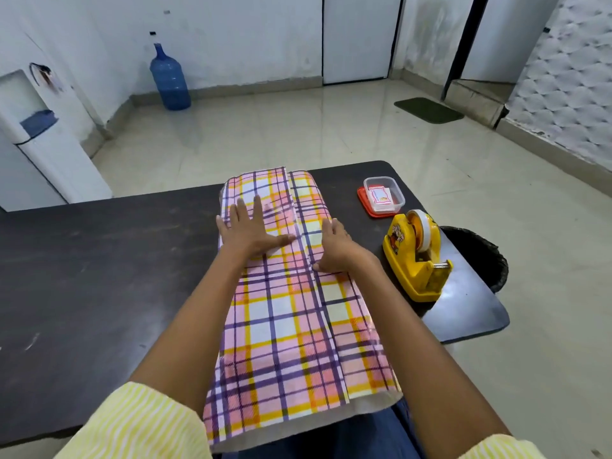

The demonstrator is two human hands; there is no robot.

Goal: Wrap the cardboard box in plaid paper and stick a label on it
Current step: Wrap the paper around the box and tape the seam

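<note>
**Striped sleeve [132,425], flat palms on plaid**

The plaid paper [291,326] lies along the dark table [99,260], its near end overhanging the edge. The left hand [248,230] presses it, fingers spread; the right hand [334,246] presses beside the seam, fingers together.

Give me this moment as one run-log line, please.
left hand: flat on plaid paper | right hand: pressing overlap seam | tape dispenser: untouched

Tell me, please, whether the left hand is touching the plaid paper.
Touching. The head view shows the left hand lying flat, fingers spread, on top of the plaid paper, with no gap visible beneath it.
</note>
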